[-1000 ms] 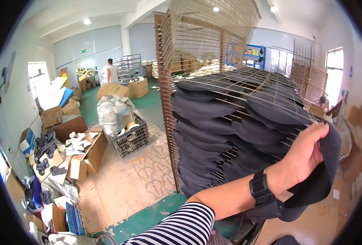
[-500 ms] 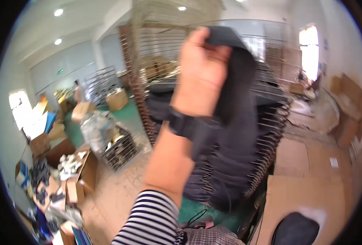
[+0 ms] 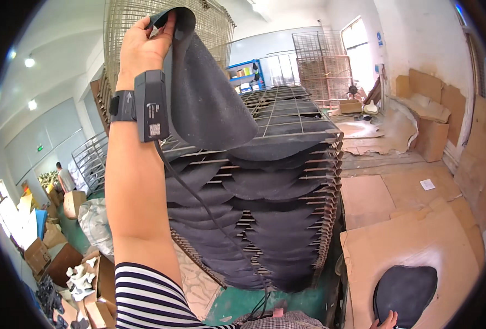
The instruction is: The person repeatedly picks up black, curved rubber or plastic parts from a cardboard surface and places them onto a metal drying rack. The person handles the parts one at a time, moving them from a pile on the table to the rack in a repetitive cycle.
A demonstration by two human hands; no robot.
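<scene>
My left hand [image 3: 147, 46] is raised high at upper left, fingers and thumb closed on the top edge of a black flexible sheet [image 3: 210, 98]. The sheet curls over at the top and hangs down in front of a wire rack [image 3: 336, 164], its rounded lower end over the rack's top level. Many similar black sheets [image 3: 281, 230] lie on the rack's tiers. At the lower right, my right hand [image 3: 386, 321] shows only its fingers, apart, at the near edge of a rounded black pile of sheets [image 3: 406, 293] on cardboard. The rest of that hand is cut off.
Flattened cardboard [image 3: 358, 257] covers the surface at right. A black device [image 3: 151, 104] with a cable is strapped to my left wrist. Boxes of white pieces [image 3: 81, 282] stand at lower left; a person [image 3: 65, 178] is far left. More wire racks [image 3: 325, 68] stand behind.
My left hand has moved up and left with the black sheet, which now hangs spread. My right hand has come into view at the pile. The view has shifted to the right.
</scene>
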